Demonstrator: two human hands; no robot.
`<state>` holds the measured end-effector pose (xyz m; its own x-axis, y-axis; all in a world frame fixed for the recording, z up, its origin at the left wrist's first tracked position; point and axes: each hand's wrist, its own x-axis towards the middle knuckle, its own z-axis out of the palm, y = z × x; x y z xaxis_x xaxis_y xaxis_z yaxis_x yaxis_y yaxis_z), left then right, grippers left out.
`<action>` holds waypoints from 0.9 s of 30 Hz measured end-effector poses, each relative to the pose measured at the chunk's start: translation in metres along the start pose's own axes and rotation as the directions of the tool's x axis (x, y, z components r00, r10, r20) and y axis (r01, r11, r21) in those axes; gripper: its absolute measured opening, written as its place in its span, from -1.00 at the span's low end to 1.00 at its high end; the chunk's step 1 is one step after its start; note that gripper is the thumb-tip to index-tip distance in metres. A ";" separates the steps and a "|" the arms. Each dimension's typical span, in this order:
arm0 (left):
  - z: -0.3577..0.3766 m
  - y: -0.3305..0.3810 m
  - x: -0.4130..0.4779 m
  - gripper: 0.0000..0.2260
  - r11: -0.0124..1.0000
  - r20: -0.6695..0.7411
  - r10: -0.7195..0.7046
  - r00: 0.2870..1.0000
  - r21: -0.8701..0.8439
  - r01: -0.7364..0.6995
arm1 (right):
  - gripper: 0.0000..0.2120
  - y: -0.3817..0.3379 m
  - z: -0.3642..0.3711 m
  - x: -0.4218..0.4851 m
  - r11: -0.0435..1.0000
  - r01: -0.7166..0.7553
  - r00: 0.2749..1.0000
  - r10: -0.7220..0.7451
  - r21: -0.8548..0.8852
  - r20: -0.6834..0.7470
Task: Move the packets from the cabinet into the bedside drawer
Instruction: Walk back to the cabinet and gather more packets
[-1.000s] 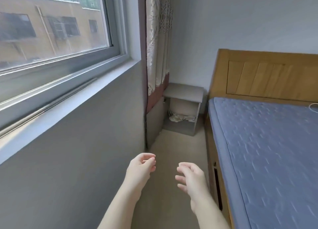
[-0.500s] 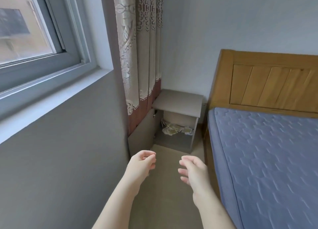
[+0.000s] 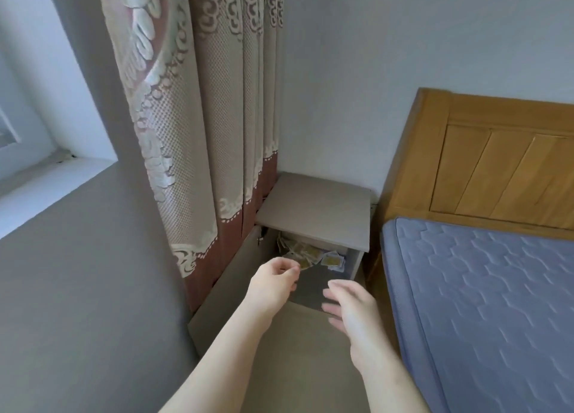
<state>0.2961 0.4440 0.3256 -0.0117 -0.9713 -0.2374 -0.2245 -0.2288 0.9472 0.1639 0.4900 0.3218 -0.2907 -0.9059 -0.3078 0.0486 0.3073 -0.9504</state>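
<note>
I look down into the corner of a bedroom, both bare forearms stretched out in front of me. My left hand (image 3: pixel 273 283) hangs with its fingers loosely curled toward the thumb, and I see nothing held in it. Its fingertips lie just in front of the open lower compartment of a small grey bedside cabinet (image 3: pixel 313 210). My right hand (image 3: pixel 351 307) is beside it, a little lower and nearer to me, palm turned inward, fingers relaxed, slightly spread and blurred, holding nothing. The packets (image 3: pixel 310 255), a loose heap of small yellowish and white sachets, lie inside the cabinet's compartment under its top, toward the back. The cabinet door (image 3: pixel 239 272) stands swung open on the left, against a patterned beige and brown curtain (image 3: pixel 198 117). To the right is a bed with a blue quilted mattress (image 3: pixel 484 304) and a wooden headboard (image 3: pixel 497 164). A white window sill (image 3: pixel 46 189) shows at far left.
</note>
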 end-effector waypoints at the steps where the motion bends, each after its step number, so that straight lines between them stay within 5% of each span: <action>1: -0.003 0.007 0.023 -0.89 1.000 0.001 -0.004 1.000 0.002 0.004 | -0.90 -0.009 0.010 0.020 1.000 0.002 1.000 -0.002 -0.004 0.012; 9: 0.026 0.029 0.172 -0.89 0.992 0.077 -0.104 0.992 0.085 0.097 | -0.93 -0.029 0.015 0.168 0.987 -0.154 0.987 0.156 0.050 -0.040; 18: 0.094 0.086 0.328 -0.87 0.997 -0.043 -0.082 0.996 0.006 0.082 | -0.90 -0.096 -0.009 0.357 0.997 -0.073 0.997 0.074 -0.007 0.037; 27: 0.123 0.072 0.424 -0.88 0.984 -0.134 -0.173 0.976 0.026 0.178 | -0.86 -0.089 0.014 0.480 0.979 -0.201 0.966 0.195 0.018 0.168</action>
<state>0.1553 0.0232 0.2664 0.1584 -0.9168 -0.3665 -0.2485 -0.3962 0.8839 0.0337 0.0237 0.2577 -0.1109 -0.8643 -0.4906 0.1229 0.4780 -0.8697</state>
